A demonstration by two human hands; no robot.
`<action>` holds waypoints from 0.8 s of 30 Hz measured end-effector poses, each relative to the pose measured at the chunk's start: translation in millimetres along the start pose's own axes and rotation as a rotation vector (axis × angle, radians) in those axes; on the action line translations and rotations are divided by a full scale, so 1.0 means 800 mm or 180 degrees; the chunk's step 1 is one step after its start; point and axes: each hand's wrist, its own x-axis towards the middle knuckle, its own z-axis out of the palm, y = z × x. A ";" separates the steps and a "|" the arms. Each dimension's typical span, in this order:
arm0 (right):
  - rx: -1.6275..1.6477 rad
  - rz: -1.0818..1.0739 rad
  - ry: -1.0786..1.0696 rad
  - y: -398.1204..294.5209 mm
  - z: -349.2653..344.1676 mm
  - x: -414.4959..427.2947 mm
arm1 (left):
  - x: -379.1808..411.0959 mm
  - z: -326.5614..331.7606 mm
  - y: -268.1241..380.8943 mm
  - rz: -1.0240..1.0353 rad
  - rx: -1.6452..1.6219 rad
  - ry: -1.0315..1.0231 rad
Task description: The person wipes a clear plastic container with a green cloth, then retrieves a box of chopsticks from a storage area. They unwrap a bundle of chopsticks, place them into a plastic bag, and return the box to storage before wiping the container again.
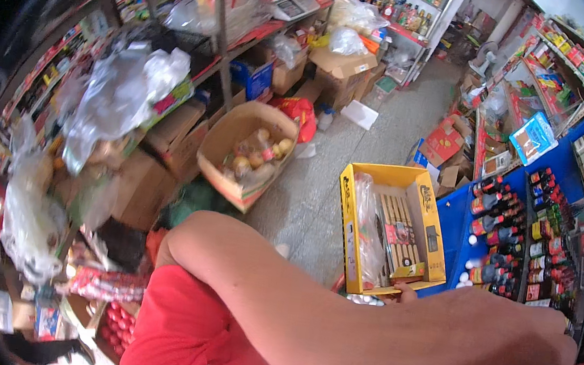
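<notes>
A yellow open cardboard box [431, 243] is tilted before me. Inside it are clear plastic wrapping [367, 235] and a packaged row of tan, stick-like pieces [400, 217]. My right hand [406, 293] grips the box's near edge; only some fingers show, the rest being behind my other arm. Bare and bent, my left arm crosses the lower picture from a red garment [186, 328]. My left hand [534, 343] is at the right, close to the shelved bottles [494, 229]. Its fingers are mostly hidden, and whether it holds something cannot be seen.
A cardboard carton [220, 146] of round, potato-like produce stands on the grey floor [308, 228]. Plastic bags [117, 95] cover the left shelves. Farther off are stacked cartons [338, 73] and a white fan [483, 58]. Blue-backed shelves [446, 218] line the right side.
</notes>
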 end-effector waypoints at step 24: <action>0.0902 -0.0646 0.0774 -0.511 0.221 0.549 | 0.415 -0.731 -0.507 -0.1602 0.1013 0.1101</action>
